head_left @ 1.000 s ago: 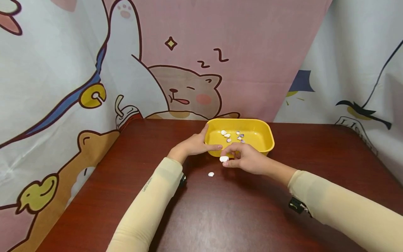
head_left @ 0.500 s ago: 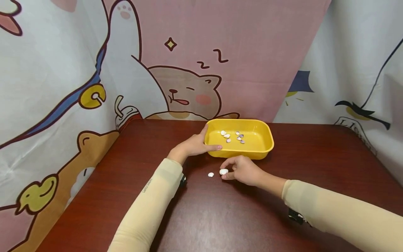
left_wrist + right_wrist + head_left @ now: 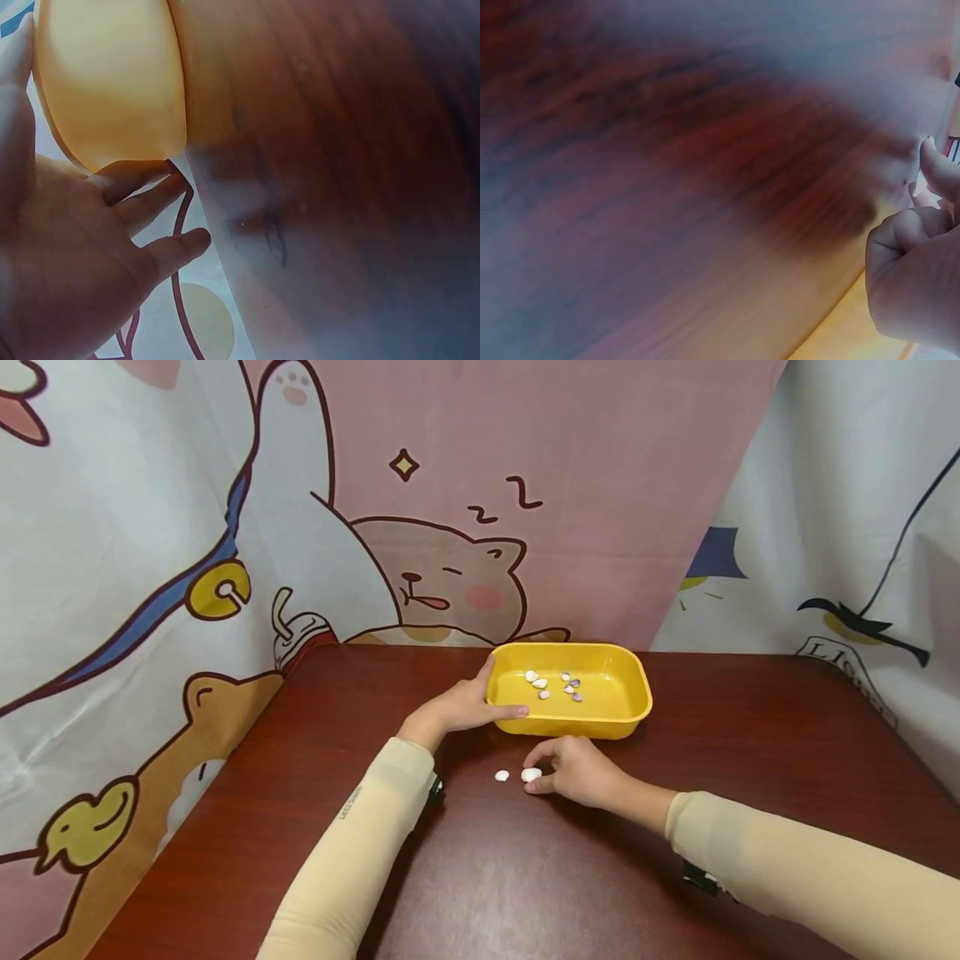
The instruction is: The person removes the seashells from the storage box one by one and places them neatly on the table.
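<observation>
A yellow plastic basin (image 3: 607,727) stands at the back of the table. My left hand (image 3: 461,703) rests against its left end, thumb laid along the front rim and fingers spread straight by the outer wall, as the left wrist view shows too. In front of the basin, my right hand (image 3: 581,772) pinches a white seashell (image 3: 531,775) between thumb and forefinger, down at the tabletop. A second, smaller white shell (image 3: 502,776) lies just left of it. The right wrist view shows part of the right hand (image 3: 915,277), but the pinched shell cannot be made out there.
Inside the basin lie two loose groups of small shells: whitish shells (image 3: 540,683) to the left and purplish shells (image 3: 574,683) nearer the middle. The dark red-brown table (image 3: 465,877) reaches back to a printed cartoon cloth (image 3: 600,527).
My right hand has come away from the basin's front, toward me and down to the table, carrying the white shell beside the smaller one. My left hand stays at the basin.
</observation>
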A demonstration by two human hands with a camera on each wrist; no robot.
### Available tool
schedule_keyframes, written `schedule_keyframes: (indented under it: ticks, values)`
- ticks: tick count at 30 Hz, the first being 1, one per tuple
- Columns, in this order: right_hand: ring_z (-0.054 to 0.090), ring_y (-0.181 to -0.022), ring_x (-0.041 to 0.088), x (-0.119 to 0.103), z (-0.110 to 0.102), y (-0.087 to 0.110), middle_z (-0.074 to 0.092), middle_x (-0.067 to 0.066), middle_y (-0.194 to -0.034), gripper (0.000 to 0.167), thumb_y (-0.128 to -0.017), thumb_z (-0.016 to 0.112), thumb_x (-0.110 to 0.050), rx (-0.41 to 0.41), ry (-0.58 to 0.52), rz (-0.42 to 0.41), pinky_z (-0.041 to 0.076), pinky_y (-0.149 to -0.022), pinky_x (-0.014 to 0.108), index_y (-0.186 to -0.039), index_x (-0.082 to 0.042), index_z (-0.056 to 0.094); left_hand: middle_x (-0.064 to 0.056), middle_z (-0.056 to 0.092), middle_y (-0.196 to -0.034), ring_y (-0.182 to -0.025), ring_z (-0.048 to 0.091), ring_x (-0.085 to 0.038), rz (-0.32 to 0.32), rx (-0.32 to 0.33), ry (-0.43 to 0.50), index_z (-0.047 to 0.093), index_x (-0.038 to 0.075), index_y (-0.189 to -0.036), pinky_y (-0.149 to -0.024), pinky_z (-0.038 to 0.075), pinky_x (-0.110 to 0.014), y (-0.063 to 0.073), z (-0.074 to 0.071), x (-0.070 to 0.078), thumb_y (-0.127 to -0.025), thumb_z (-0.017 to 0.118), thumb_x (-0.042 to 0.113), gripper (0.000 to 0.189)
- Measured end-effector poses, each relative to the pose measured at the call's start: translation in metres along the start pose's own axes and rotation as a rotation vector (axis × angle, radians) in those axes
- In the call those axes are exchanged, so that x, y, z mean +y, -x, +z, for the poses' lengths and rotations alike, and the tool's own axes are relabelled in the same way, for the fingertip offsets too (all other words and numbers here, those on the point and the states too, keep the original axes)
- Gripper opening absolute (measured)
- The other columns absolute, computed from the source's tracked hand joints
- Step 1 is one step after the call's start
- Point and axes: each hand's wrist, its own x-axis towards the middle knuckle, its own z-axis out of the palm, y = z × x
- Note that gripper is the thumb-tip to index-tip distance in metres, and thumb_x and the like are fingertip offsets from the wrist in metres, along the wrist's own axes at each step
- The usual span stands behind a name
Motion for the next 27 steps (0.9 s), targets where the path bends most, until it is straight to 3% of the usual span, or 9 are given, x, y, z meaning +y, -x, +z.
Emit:
schedule_keyframes:
  ticks: [18,27]
  values:
    - [0.039,-0.059,0.009,-0.001,0.000,0.001,0.048,-0.007,-0.063,0.025,-0.085,0.091,-0.021,0.006,0.040,-0.027,0.033,-0.056,0.023,-0.107,-0.015,0.080,-0.016,0.063,-0.146,-0.125,0.062,-0.028,0.000,-0.003,0.000,-0.004,0.033,-0.171,-0.118,0.045,-0.052,0.001,-0.001,-0.001,-0.086,0.074,0.074,0.123]
    - [0.039,-0.051,0.009,-0.011,-0.016,0.004,0.045,-0.006,-0.056,0.032,-0.087,0.089,-0.020,-0.003,-0.014,-0.109,0.034,-0.052,0.022,-0.114,-0.007,0.078,-0.014,0.064,-0.142,-0.123,0.062,-0.029,0.000,-0.009,-0.018,0.001,0.028,-0.172,-0.116,0.046,-0.052,-0.002,-0.003,0.003,-0.085,0.076,0.072,0.123]
